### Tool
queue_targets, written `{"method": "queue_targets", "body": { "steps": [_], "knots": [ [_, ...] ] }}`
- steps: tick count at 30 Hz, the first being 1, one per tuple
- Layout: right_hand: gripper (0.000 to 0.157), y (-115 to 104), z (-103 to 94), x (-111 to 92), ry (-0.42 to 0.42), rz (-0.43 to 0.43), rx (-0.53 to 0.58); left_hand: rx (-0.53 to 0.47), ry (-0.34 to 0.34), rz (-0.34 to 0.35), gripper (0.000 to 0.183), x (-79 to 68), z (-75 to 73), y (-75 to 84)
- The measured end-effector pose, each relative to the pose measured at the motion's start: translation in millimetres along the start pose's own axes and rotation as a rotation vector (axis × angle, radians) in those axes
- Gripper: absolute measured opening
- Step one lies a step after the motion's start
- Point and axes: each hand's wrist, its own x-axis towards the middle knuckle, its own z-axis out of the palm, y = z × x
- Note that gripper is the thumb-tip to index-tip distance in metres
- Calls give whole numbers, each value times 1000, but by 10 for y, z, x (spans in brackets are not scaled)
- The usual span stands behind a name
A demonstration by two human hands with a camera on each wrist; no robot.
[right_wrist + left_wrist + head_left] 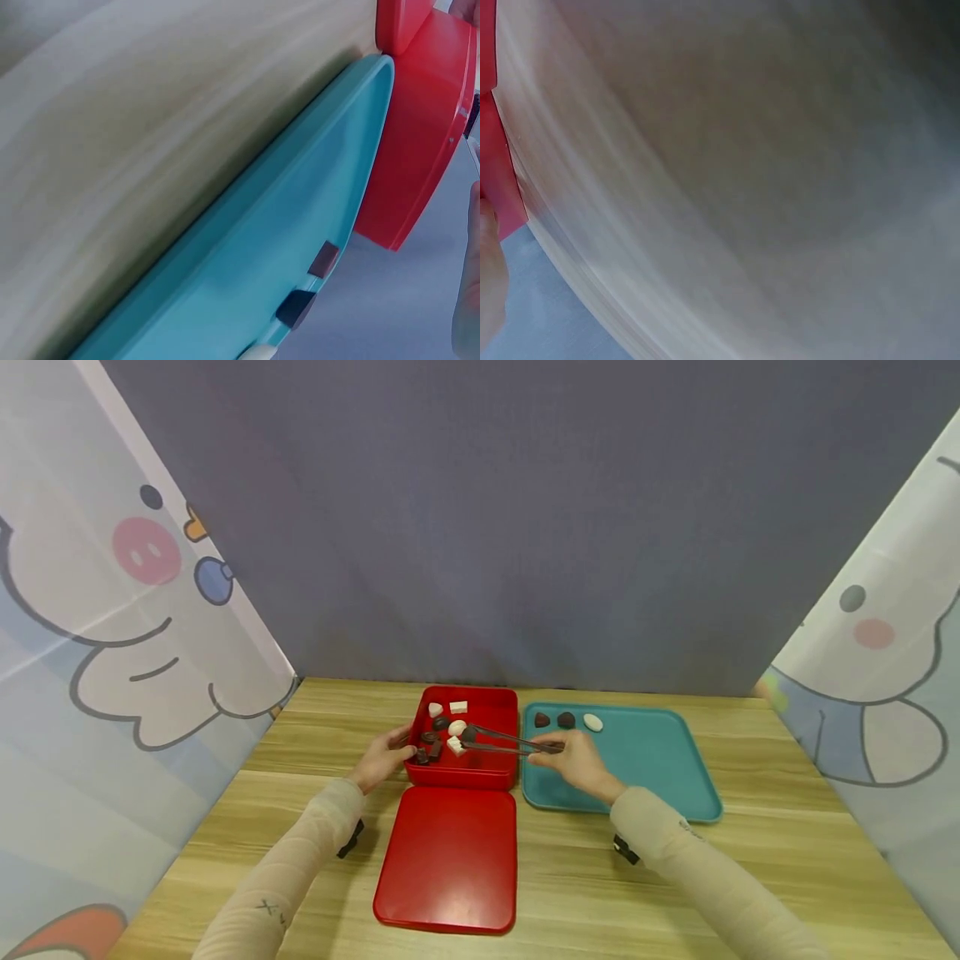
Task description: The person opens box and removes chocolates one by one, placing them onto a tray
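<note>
My right hand (579,762) holds dark tongs (506,749) that reach left over the red box (495,704). At their tips sits a dark chocolate piece (470,733); in the right wrist view it shows above the box rim at the picture's edge. My left hand (381,760) grips the box's left wall, thumb at the rim. Inside, toward the left, lie several chocolates, among them a white round one (457,727), a white ridged one (456,746), a white bar (458,707) and a dark rectangular one (435,751).
Right of the box lies a teal tray (637,760), with two dark chocolates (566,720) and a white oval one (592,722) along its far edge. A red lid (450,860) lies flat in front of the box. A grey partition (480,527) rises behind the wooden table (570,893).
</note>
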Motion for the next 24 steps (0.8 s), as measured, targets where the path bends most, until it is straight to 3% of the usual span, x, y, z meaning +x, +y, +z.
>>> {"method": "queue_targets", "body": {
  "steps": [5,13,24],
  "knots": [
    [28,47,-112,-64,17,-33,15,1,-1,0,57,-3,4,6],
    [37,118,-234,-115,55,-3,11,-15,9,14,57,140,-51,-279],
    [43,221,-390,-177,70,33,-16,-7,14,22,56,129,-48,-283]
  ]
}}
